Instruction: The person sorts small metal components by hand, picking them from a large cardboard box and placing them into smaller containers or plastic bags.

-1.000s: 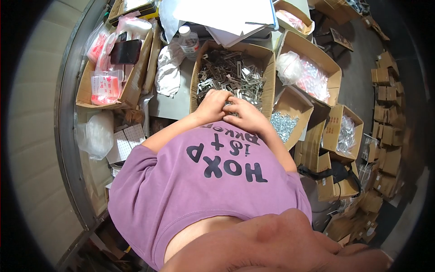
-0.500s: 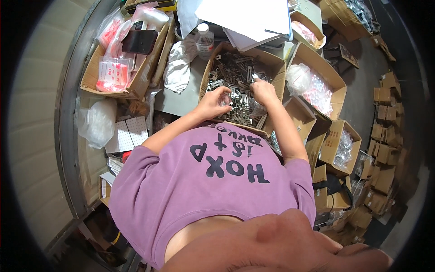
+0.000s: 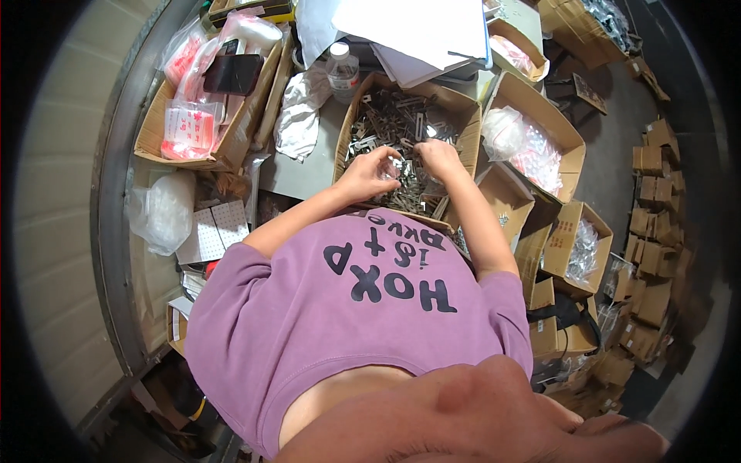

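Observation:
A cardboard box (image 3: 345,131) in front of me holds a heap of small flat metal pieces (image 3: 384,116), some with slots. Over the near left part of the heap, my left hand (image 3: 366,176) curls its fingers and thumb round a small clear plastic bag (image 3: 392,167). To its right, my right hand (image 3: 438,160) is closed in a pinch above the pieces, its fingertips close to the bag's mouth. Whatever lies between those fingertips is too small to make out.
Left of the box lie a white cloth (image 3: 299,116) and a plastic bottle (image 3: 342,76). A carton (image 3: 239,139) of red-marked bags with a phone (image 3: 232,74) stands farther left. Papers (image 3: 413,31) lie behind; a carton (image 3: 573,158) of bagged parts stands right.
My right hand has moved left and nearer to me, from the far right part of the heap toward the bag. My left hand stays round the bag, almost in place.

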The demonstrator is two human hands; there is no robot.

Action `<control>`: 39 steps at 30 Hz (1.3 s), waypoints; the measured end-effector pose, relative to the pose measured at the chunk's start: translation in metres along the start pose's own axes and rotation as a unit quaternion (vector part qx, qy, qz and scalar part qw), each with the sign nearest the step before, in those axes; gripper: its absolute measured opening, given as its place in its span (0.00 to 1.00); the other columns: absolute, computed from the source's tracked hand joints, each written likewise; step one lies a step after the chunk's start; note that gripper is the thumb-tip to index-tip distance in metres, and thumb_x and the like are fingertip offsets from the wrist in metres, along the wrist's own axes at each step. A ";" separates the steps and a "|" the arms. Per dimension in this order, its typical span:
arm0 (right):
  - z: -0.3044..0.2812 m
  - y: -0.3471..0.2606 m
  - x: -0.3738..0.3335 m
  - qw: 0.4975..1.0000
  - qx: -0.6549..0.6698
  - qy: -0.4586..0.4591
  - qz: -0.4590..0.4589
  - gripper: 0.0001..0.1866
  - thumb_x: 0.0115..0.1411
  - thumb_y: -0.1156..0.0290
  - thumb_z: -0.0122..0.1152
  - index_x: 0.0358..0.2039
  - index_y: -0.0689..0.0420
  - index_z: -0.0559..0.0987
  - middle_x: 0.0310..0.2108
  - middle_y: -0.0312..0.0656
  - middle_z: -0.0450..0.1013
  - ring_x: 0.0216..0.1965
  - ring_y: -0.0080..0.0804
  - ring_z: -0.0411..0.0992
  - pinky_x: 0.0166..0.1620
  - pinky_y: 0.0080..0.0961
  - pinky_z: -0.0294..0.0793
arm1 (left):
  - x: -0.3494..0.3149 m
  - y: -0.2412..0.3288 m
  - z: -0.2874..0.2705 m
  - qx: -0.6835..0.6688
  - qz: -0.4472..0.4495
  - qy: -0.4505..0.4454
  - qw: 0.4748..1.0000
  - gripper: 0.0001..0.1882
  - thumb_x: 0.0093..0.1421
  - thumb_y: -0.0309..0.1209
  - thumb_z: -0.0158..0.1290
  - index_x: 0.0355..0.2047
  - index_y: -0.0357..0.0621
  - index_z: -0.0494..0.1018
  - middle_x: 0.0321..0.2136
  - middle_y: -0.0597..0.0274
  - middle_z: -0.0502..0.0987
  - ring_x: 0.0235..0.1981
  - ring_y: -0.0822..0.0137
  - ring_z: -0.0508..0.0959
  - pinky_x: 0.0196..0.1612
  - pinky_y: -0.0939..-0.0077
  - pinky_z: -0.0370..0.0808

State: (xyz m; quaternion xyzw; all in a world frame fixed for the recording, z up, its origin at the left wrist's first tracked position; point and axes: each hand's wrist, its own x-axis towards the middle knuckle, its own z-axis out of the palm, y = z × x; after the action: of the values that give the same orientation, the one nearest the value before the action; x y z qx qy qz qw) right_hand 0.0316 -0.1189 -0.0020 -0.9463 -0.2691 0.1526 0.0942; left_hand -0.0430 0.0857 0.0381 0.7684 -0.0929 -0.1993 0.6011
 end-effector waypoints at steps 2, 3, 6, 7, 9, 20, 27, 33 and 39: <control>-0.009 0.000 -0.004 1.000 0.014 -0.005 -0.006 0.08 0.47 0.74 0.57 0.30 0.55 0.78 0.33 0.48 0.74 0.37 0.45 0.73 0.40 0.38 0.73 | -0.002 -0.001 0.002 0.006 0.007 0.002 1.000 0.25 0.45 0.27 0.62 0.44 0.39 0.66 0.29 0.64 0.74 0.32 0.75 0.73 0.38 0.79 0.71; -0.010 0.003 -0.005 0.991 0.101 0.089 -0.008 0.10 0.48 0.75 0.57 0.33 0.55 0.77 0.34 0.49 0.74 0.37 0.45 0.73 0.39 0.37 0.72 | -0.001 0.000 0.003 0.009 0.013 0.005 1.000 0.25 0.45 0.27 0.62 0.44 0.38 0.66 0.30 0.63 0.74 0.33 0.75 0.73 0.39 0.79 0.71; -0.032 -0.003 -0.017 0.876 0.418 0.240 0.024 0.15 0.53 0.79 0.56 0.42 0.56 0.71 0.29 0.43 0.72 0.32 0.31 0.73 0.37 0.26 0.71 | 0.001 0.001 0.002 -0.015 0.024 -0.008 1.000 0.26 0.45 0.29 0.63 0.44 0.39 0.66 0.31 0.62 0.74 0.34 0.75 0.73 0.40 0.78 0.71; -0.031 -0.002 -0.020 0.804 0.551 0.222 0.005 0.14 0.54 0.79 0.55 0.42 0.56 0.71 0.29 0.39 0.71 0.31 0.26 0.71 0.36 0.23 0.71 | 0.002 0.002 0.003 -0.017 0.017 -0.022 0.999 0.27 0.45 0.30 0.63 0.44 0.39 0.66 0.32 0.62 0.73 0.35 0.74 0.73 0.40 0.78 0.71; -0.038 -0.011 -0.030 0.678 0.710 0.192 -0.001 0.13 0.56 0.81 0.53 0.43 0.56 0.70 0.31 0.32 0.68 0.30 0.19 0.68 0.35 0.16 0.70 | 0.007 -0.001 0.008 -0.032 0.007 -0.024 0.999 0.28 0.44 0.30 0.63 0.45 0.38 0.66 0.31 0.61 0.74 0.34 0.73 0.73 0.39 0.78 0.71; -0.023 -0.027 -0.059 0.654 0.639 0.402 0.044 0.07 0.55 0.82 0.56 0.35 0.60 0.73 0.29 0.38 0.74 0.29 0.22 0.72 0.34 0.17 0.73 | 0.016 -0.003 0.021 -0.103 -0.050 -0.118 0.986 0.29 0.45 0.27 0.64 0.47 0.38 0.65 0.32 0.65 0.72 0.35 0.75 0.71 0.40 0.81 0.70; -0.028 -0.047 -0.083 0.745 0.613 0.252 0.076 0.07 0.50 0.80 0.61 0.28 0.63 0.72 0.25 0.38 0.74 0.28 0.19 0.72 0.33 0.16 0.71 | 0.015 0.014 0.022 -0.217 -0.066 -0.152 0.962 0.29 0.47 0.26 0.62 0.49 0.38 0.63 0.35 0.65 0.71 0.37 0.76 0.71 0.42 0.80 0.70; -0.036 -0.048 -0.095 0.874 0.417 0.238 -0.079 0.08 0.49 0.72 0.61 0.30 0.60 0.80 0.29 0.44 0.75 0.31 0.32 0.75 0.35 0.25 0.72 | 0.015 0.013 0.029 -0.168 -0.001 -0.180 0.969 0.29 0.48 0.24 0.57 0.51 0.38 0.60 0.37 0.65 0.70 0.41 0.76 0.69 0.45 0.80 0.67; -0.011 0.051 -0.130 0.823 0.334 0.322 0.328 0.12 0.52 0.66 0.59 0.34 0.60 0.80 0.34 0.48 0.76 0.35 0.42 0.74 0.40 0.31 0.72 | 0.014 0.016 0.033 -0.228 -0.058 -0.206 0.950 0.30 0.48 0.22 0.59 0.51 0.41 0.60 0.30 0.68 0.71 0.35 0.77 0.70 0.41 0.81 0.68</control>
State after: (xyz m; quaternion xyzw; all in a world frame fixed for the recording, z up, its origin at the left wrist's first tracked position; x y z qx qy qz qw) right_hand -0.0457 -0.2329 0.0261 -0.8846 0.1704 -0.0580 0.4302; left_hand -0.0425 0.0469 0.0440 0.5568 -0.1217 -0.4037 0.7157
